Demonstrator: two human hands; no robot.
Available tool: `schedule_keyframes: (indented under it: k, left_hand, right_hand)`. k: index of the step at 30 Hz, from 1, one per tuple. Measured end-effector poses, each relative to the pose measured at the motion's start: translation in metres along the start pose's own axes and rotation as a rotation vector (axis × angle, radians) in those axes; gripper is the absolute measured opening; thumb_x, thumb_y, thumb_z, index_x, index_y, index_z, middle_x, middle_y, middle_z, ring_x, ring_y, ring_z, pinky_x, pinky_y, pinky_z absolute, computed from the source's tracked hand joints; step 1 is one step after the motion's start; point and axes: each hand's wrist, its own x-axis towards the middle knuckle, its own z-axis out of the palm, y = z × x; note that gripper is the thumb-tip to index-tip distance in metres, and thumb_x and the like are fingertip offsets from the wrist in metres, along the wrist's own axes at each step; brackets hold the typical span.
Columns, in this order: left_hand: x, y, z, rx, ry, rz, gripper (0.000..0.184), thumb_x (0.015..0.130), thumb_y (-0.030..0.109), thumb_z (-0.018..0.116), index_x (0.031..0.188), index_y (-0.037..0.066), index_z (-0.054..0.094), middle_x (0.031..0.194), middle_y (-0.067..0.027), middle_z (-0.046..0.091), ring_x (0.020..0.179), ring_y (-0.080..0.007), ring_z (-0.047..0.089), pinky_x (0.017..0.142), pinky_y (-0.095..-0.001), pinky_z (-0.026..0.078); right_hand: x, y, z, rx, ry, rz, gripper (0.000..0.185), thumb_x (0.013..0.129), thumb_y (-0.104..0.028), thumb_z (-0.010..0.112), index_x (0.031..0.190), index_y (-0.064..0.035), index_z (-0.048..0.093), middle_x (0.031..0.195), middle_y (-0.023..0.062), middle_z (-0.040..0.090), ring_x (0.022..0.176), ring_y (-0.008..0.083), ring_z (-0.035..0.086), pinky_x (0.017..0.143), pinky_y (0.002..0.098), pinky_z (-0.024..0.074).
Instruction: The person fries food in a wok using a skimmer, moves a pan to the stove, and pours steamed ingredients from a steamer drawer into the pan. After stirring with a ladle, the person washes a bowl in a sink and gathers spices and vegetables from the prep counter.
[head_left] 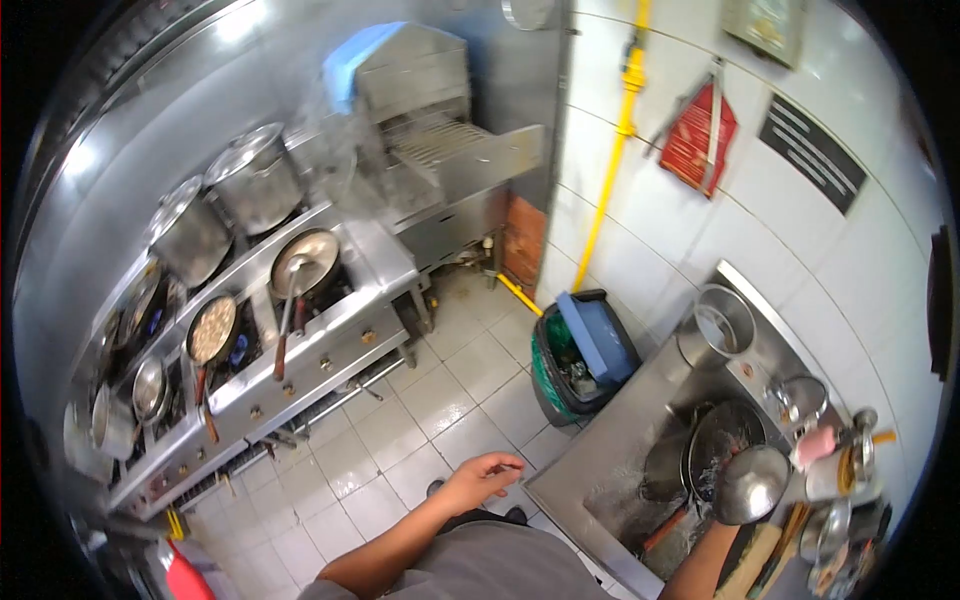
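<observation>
My left hand hovers in front of my grey shirt, above the tiled floor, with its fingers loosely bent and nothing in them. On the right, my right forearm reaches over the sink. A shiny metal bowl-shaped piece covers most of my right hand, so its grip is hidden. Just beyond it, a dark frying pan sits wet in the sink, close to that hand. A wooden pan handle slants across the basin, and a dark pot stands beside the pan.
Left, a gas stove holds lidded stockpots, a pan of food and a pan with a ladle. A lined bin stands by the sink. A metal container and several utensils line the sink's edge.
</observation>
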Motion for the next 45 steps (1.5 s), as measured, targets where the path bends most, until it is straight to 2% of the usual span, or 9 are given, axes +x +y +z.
schedule_keyframes:
  k: [5, 9, 11, 21, 26, 29, 37, 41, 45]
  left_hand:
    - [0.018, 0.036, -0.023, 0.150, 0.047, 0.395, 0.025, 0.089, 0.016, 0.064, 0.111, 0.006, 0.060, 0.110, -0.0028, 0.058, 0.094, -0.0117, 0.056, 0.077, -0.0261, 0.050]
    - [0.043, 0.024, -0.067, 0.063, 0.227, 0.594, 0.034, 0.087, 0.021, 0.067, 0.116, 0.008, 0.057, 0.112, -0.0032, 0.055, 0.095, -0.0126, 0.055, 0.078, -0.0262, 0.050]
    - [0.039, 0.021, -0.105, -0.332, 0.248, 0.135, 0.039, 0.085, 0.024, 0.070, 0.116, 0.008, 0.053, 0.112, -0.0031, 0.053, 0.095, -0.0135, 0.055, 0.076, -0.0283, 0.052]
    - [-0.007, -0.102, -0.283, -0.656, 0.777, 0.063, 0.015, 0.084, 0.014, 0.064, 0.094, 0.008, 0.055, 0.092, -0.0017, 0.057, 0.089, -0.0142, 0.059, 0.072, -0.0344, 0.055]
    - [-0.061, -0.161, -0.323, -0.692, 0.919, 0.127, 0.022, 0.082, 0.008, 0.058, 0.105, 0.008, 0.060, 0.104, -0.0057, 0.064, 0.090, -0.0183, 0.062, 0.068, -0.0347, 0.054]
    - [-0.091, -0.189, -0.334, -0.763, 1.279, 0.038, 0.024, 0.074, -0.002, 0.055, 0.074, 0.012, 0.036, 0.073, -0.0024, 0.041, 0.069, -0.0178, 0.054, 0.067, -0.0470, 0.060]
    - [-0.201, -0.339, -0.349, -0.726, 1.967, -0.197, 0.023, 0.078, 0.002, 0.058, 0.085, 0.011, 0.037, 0.077, -0.0047, 0.048, 0.062, -0.0192, 0.053, 0.048, -0.0361, 0.052]
    - [-0.202, -0.319, -0.284, -0.889, 2.299, -0.100, 0.017, 0.077, -0.002, 0.052, 0.084, 0.008, 0.039, 0.078, -0.0083, 0.050, 0.069, -0.0195, 0.057, 0.051, -0.0381, 0.055]
    - [-0.177, -0.298, -0.236, -0.921, 2.490, -0.204, 0.021, 0.079, -0.001, 0.054, 0.094, 0.005, 0.041, 0.081, -0.0090, 0.052, 0.066, -0.0193, 0.057, 0.047, -0.0330, 0.050]
  right_hand:
    - [0.129, 0.093, 0.102, -0.812, 0.312, 0.062, 0.043, 0.082, 0.000, 0.055, 0.125, -0.0020, 0.050, 0.111, 0.0095, 0.062, 0.097, 0.0201, 0.061, 0.087, 0.0328, 0.0478]
    - [0.189, 0.223, 0.169, -1.059, 0.121, 0.246, 0.052, 0.074, 0.004, 0.050, 0.125, -0.0014, 0.049, 0.113, 0.0087, 0.058, 0.102, 0.0171, 0.054, 0.092, 0.0281, 0.0403]
    - [0.208, 0.295, 0.183, -1.197, -0.031, 0.307, 0.048, 0.072, 0.005, 0.048, 0.119, -0.0010, 0.052, 0.108, 0.0080, 0.059, 0.098, 0.0166, 0.055, 0.089, 0.0280, 0.0419]
    - [0.229, 0.564, 0.258, -1.199, -0.585, 0.727, 0.048, 0.081, -0.005, 0.062, 0.127, -0.0017, 0.050, 0.109, 0.0105, 0.061, 0.094, 0.0175, 0.058, 0.085, 0.0289, 0.0454]
    - [0.332, 0.555, 0.278, -0.940, -0.197, 0.726, 0.050, 0.093, -0.030, 0.055, 0.135, -0.0085, 0.037, 0.111, 0.0087, 0.057, 0.084, 0.0163, 0.060, 0.069, 0.0287, 0.0504]
    - [0.429, 0.512, 0.289, -0.740, 0.086, 0.469, 0.040, 0.095, -0.042, 0.048, 0.122, -0.0117, 0.045, 0.090, 0.0053, 0.062, 0.068, 0.0143, 0.060, 0.056, 0.0271, 0.0485]
    - [0.627, 0.471, 0.280, -0.710, 0.138, 0.401, 0.033, 0.096, -0.037, 0.048, 0.112, -0.0083, 0.053, 0.075, 0.0032, 0.061, 0.055, 0.0116, 0.052, 0.046, 0.0230, 0.0400]
    - [0.657, 0.464, 0.269, -0.674, 0.196, 0.416, 0.015, 0.090, -0.029, 0.059, 0.085, -0.0149, 0.058, 0.063, -0.0034, 0.053, 0.047, 0.0060, 0.042, 0.039, 0.0197, 0.0310]
    - [0.718, 0.492, 0.251, -0.651, 0.105, 0.451, 0.017, 0.090, -0.030, 0.061, 0.090, -0.0141, 0.059, 0.065, -0.0046, 0.052, 0.051, 0.0048, 0.044, 0.041, 0.0190, 0.0326]
